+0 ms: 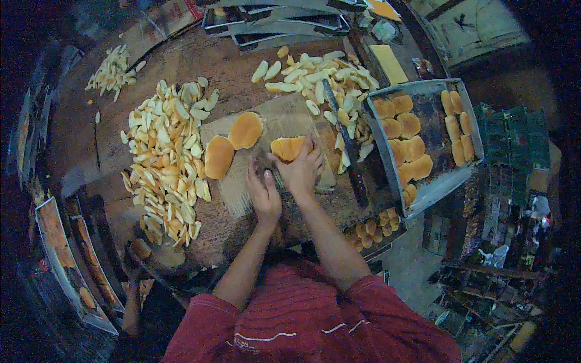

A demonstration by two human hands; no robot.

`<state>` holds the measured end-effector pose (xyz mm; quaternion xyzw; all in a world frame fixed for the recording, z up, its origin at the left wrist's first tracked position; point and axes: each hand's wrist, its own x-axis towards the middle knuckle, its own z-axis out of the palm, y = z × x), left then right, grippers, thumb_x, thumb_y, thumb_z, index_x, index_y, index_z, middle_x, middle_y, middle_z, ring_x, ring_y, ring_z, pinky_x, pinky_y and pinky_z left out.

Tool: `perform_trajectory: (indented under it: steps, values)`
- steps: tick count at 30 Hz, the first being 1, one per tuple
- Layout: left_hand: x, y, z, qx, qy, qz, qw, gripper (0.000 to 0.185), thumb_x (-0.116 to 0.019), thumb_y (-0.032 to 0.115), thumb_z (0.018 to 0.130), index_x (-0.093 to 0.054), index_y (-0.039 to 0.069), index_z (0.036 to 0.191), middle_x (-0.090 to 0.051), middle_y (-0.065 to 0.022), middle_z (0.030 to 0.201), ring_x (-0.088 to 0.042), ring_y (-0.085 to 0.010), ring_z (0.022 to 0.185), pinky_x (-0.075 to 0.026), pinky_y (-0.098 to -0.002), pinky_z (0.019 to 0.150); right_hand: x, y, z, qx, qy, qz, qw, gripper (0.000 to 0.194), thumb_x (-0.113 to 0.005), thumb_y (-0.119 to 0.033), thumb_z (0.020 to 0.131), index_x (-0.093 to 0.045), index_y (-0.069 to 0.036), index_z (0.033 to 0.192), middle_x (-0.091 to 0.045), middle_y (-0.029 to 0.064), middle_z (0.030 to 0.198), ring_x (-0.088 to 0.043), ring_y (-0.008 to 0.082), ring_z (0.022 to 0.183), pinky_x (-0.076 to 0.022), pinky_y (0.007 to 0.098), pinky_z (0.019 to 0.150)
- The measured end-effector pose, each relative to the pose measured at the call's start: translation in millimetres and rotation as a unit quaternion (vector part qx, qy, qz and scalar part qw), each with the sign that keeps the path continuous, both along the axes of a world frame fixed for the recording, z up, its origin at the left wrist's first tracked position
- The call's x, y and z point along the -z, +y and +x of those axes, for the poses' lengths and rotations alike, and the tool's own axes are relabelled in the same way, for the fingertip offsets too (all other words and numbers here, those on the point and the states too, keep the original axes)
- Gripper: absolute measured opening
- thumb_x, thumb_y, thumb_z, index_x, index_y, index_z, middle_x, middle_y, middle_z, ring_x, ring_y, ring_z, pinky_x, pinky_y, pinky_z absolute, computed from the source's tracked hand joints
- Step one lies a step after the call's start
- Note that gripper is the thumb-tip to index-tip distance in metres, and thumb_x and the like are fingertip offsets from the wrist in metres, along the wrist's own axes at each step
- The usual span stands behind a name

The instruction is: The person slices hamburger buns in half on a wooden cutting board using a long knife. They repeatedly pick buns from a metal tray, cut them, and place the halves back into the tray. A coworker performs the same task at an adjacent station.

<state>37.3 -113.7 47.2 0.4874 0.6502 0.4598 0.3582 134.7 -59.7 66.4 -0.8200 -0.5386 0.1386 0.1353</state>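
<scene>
My right hand (pixel 302 168) is closed around a golden bread bun (pixel 287 148) on a sheet of corrugated cardboard (pixel 290 113). Just left of it, my left hand (pixel 264 195) is held with thumb and fingers apart and nothing in it. Two more buns, an upper one (pixel 245 130) and a lower one (pixel 219 157), lie side by side at the cardboard's left part. To the right of my hands rests a long knife (pixel 342 127), its blade over bread slices and its dark riveted handle towards me.
Heaps of sliced bread pieces lie left (pixel 168 159), behind (pixel 322 75) and far left (pixel 113 68) on the wooden table (pixel 236 90). A metal tray (pixel 435 195) of buns stands right, smaller buns (pixel 374 229) below it. Metal pans (pixel 277 27) lie behind. Another person's arm (pixel 131 304) is lower left.
</scene>
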Motion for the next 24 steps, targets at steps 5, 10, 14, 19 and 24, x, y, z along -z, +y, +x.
perform_trajectory:
  steps: [5, 10, 14, 19, 24]
  values:
    - [8.9, 17.5, 16.3, -0.075, -0.068, -0.062, 0.993, 0.056, -0.044, 0.034, 0.111, -0.043, -0.009, 0.147, -0.058, -0.0290, 0.133, -0.057, -0.0382, 0.122, -0.042, -0.0428, 0.108, 26.2, 4.2, -16.5, 0.037, 0.017, -0.033, 0.999, 0.120, -0.084, -0.068, 0.067, -0.033, -0.006, 0.156, -0.040, 0.0317, 0.150, -0.036, 0.0528, 0.140, -0.0301, 0.0636, 0.115]
    - [9.9, 25.8, 27.8, -0.023, -0.103, -0.132, 0.986, 0.060, -0.034, 0.042, 0.113, -0.042, -0.006, 0.149, -0.054, -0.0251, 0.143, -0.052, -0.0350, 0.133, -0.038, -0.0406, 0.113, 43.3, 0.0, 1.3, 0.025, 0.112, 0.035, 0.993, 0.119, -0.086, -0.060, 0.068, -0.031, -0.007, 0.158, -0.033, 0.0365, 0.153, -0.031, 0.0579, 0.142, -0.0262, 0.0643, 0.119]
    - [-27.1, 21.9, 47.3, 0.023, -0.176, -0.120, 0.977, 0.060, -0.030, 0.043, 0.114, -0.037, -0.002, 0.153, -0.048, -0.0240, 0.149, -0.049, -0.0356, 0.136, -0.036, -0.0430, 0.115, 18.9, -12.1, 24.7, 0.050, 0.116, 0.163, 0.979, 0.114, -0.095, -0.043, 0.060, -0.035, -0.005, 0.149, -0.035, 0.0281, 0.146, -0.035, 0.0491, 0.136, -0.0310, 0.0622, 0.115]
    - [-95.3, -4.1, 102.3, 0.094, -0.216, -0.028, 0.972, 0.059, -0.029, 0.044, 0.113, -0.033, 0.004, 0.157, -0.044, -0.0224, 0.152, -0.046, -0.0355, 0.138, -0.035, -0.0476, 0.116, -53.2, -42.6, 122.7, 0.034, 0.146, 0.285, 0.947, 0.103, -0.094, -0.028, 0.063, -0.036, -0.005, 0.145, -0.037, 0.0256, 0.142, -0.038, 0.0472, 0.134, -0.0339, 0.0569, 0.115]
    - [-132.3, -12.3, 156.8, 0.120, -0.185, 0.011, 0.975, 0.060, -0.027, 0.045, 0.113, -0.036, 0.005, 0.156, -0.050, -0.0186, 0.144, -0.049, -0.0299, 0.132, -0.036, -0.0451, 0.112, -117.3, -93.4, 322.9, 0.057, 0.022, 0.235, 0.970, 0.095, -0.091, -0.027, 0.063, -0.039, -0.008, 0.141, -0.042, 0.0225, 0.139, -0.041, 0.0424, 0.133, -0.0370, 0.0535, 0.114]
